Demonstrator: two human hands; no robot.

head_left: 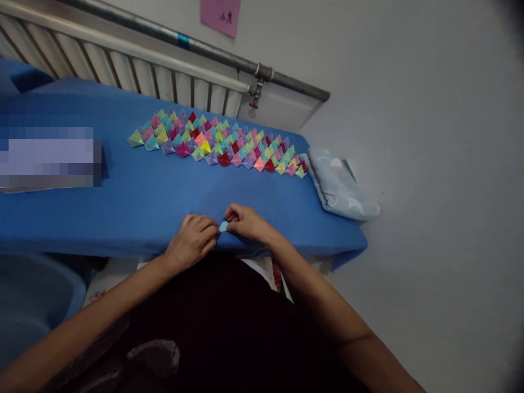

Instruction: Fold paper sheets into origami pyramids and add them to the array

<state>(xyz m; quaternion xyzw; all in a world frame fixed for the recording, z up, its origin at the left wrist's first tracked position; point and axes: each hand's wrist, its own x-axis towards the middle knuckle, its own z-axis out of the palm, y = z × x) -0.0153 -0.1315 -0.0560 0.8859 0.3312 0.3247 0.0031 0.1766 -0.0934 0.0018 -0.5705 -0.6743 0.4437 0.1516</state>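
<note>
A small light-blue piece of folded paper (223,226) is pinched between my two hands near the front edge of the blue-covered table (155,191). My left hand (195,236) grips its left side, the fingers bent and mostly hiding that part. On the other side my right hand (245,221) holds the paper between thumb and fingertips. Beyond both hands, folded paper pieces (224,159) in many colours stand close together in several rows. They are pointed, like small origami boats.
A folded pale-blue cloth (339,188) lies at the table's right end. A blurred-out stack (49,158) sits at the left. Behind the table run a white radiator (164,82) and a pipe with a red-handled valve (254,103). A blue chair (36,305) stands lower left.
</note>
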